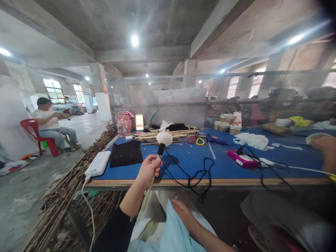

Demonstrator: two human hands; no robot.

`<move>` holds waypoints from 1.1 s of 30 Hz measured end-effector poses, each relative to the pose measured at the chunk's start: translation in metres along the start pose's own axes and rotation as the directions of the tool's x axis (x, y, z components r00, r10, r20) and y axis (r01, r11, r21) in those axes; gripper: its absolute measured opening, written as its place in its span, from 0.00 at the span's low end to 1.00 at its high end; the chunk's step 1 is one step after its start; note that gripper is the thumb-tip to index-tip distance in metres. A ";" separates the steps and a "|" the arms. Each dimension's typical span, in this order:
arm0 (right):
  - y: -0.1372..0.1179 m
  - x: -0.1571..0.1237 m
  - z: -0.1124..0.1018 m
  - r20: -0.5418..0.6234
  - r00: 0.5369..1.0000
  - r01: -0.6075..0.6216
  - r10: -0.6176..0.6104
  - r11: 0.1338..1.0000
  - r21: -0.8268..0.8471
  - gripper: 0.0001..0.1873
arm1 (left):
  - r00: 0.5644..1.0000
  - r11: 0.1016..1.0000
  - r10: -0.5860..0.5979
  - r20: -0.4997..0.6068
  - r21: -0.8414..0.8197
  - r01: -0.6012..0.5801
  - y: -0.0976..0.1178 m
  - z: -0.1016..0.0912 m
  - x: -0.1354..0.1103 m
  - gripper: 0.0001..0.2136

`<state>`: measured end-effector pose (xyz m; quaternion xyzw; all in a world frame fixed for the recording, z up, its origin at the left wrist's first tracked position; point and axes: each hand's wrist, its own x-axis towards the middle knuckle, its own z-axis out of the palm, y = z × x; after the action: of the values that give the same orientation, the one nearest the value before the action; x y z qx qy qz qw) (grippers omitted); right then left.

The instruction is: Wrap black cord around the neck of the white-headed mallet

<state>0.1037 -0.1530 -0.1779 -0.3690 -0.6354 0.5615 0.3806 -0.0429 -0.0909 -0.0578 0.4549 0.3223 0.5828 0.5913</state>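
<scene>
My left hand [149, 168] is closed around a wooden stick topped by a white cloth-wrapped ball [164, 138], held tilted over the table's front edge. Black binding [161, 149] circles the neck below the ball. A loose black cord [193, 180] trails from there to the right and hangs past the edge. Down at my lap, my right hand [182, 213] rests against a light blue cloth [170, 231], its fingers stretched out.
On the blue table [168, 171] lie a black cloth [126, 153], a white power bank [98, 163], sticks [168, 133], scissors [200, 141], a glue gun [216, 140] and a purple box [243, 159]. Stalks [76, 182] pile up at left. A seated person [49, 120] works beyond; another person's arm [329, 150] reaches in.
</scene>
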 end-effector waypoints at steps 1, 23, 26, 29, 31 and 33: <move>-0.011 -0.004 0.001 0.007 1.000 0.010 -0.009 1.000 -0.011 0.30 | 1.000 1.000 -0.001 -0.002 0.002 0.001 0.000 0.000 0.000 0.18; -0.152 0.058 -0.020 0.004 1.000 -0.008 0.007 0.956 0.294 0.23 | 0.951 0.830 0.308 -0.034 0.499 -0.250 0.026 0.016 -0.017 0.10; -0.145 0.051 -0.023 0.192 0.980 -0.074 0.047 0.988 0.134 0.20 | 0.952 0.845 0.295 -0.080 0.488 -0.221 0.028 0.014 -0.017 0.10; -0.140 0.043 -0.039 0.176 0.984 -0.030 0.040 0.998 -0.056 0.19 | 0.977 0.929 0.176 -0.120 0.347 -0.125 0.026 0.010 -0.011 0.12; -0.137 0.043 -0.056 0.087 0.996 0.032 -0.017 0.983 -0.180 0.19 | 0.988 0.962 0.111 -0.111 0.262 -0.078 0.024 0.009 -0.008 0.14; -0.134 0.047 -0.075 -0.087 0.990 0.077 -0.113 0.936 -0.343 0.20 | 0.995 0.976 0.057 -0.082 0.213 -0.039 0.024 0.011 -0.006 0.15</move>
<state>0.1445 -0.0917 -0.0351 -0.4268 -0.7185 0.4048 0.3712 -0.0425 -0.1009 -0.0328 0.4967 0.3970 0.5788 0.5106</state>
